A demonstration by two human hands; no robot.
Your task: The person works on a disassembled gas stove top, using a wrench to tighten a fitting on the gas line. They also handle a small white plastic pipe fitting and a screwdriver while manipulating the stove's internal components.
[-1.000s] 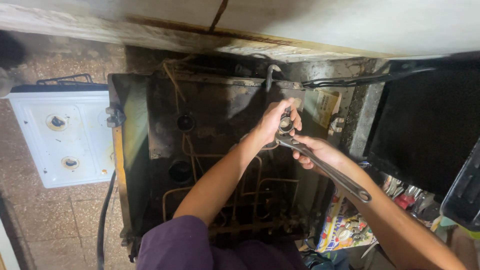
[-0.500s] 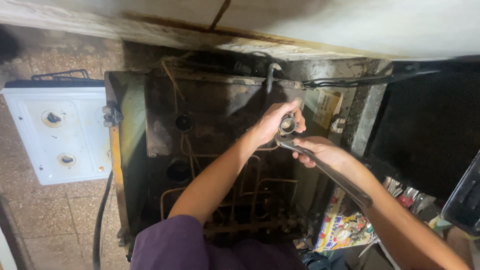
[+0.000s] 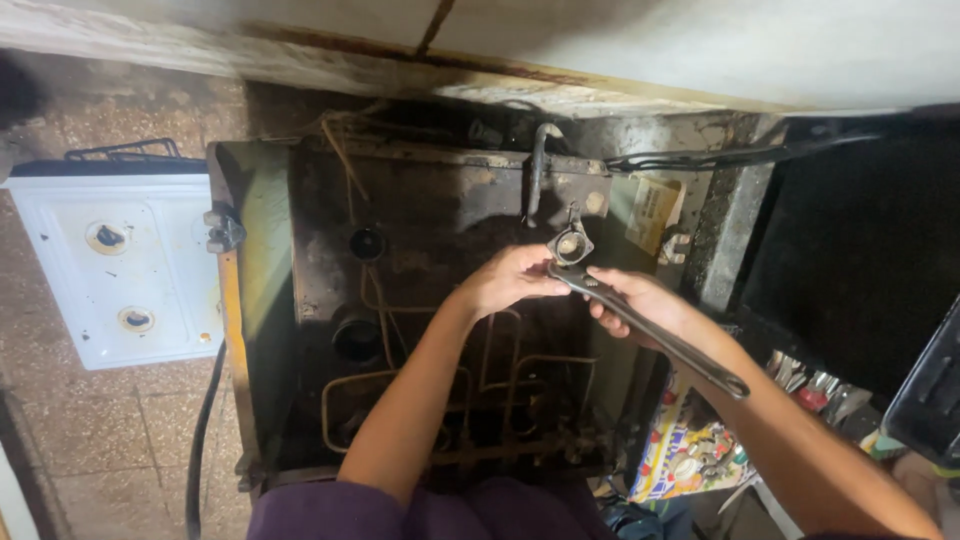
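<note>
right hand (image 3: 640,305) is closed round the wrench (image 3: 640,325) shaft; left hand (image 3: 510,280), fingers curled, pinches the wrench head. its jaw sits on a fitting (image 3: 570,243) inside the opened stove (image 3: 420,330). beyond, a bent pipe (image 3: 538,170); left, a white cooktop (image 3: 120,270).

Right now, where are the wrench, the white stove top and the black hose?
wrench (image 3: 650,330), head view, middle of its handle
white stove top (image 3: 120,270), head view, its flat top
black hose (image 3: 200,440), head view, mid-length
</note>
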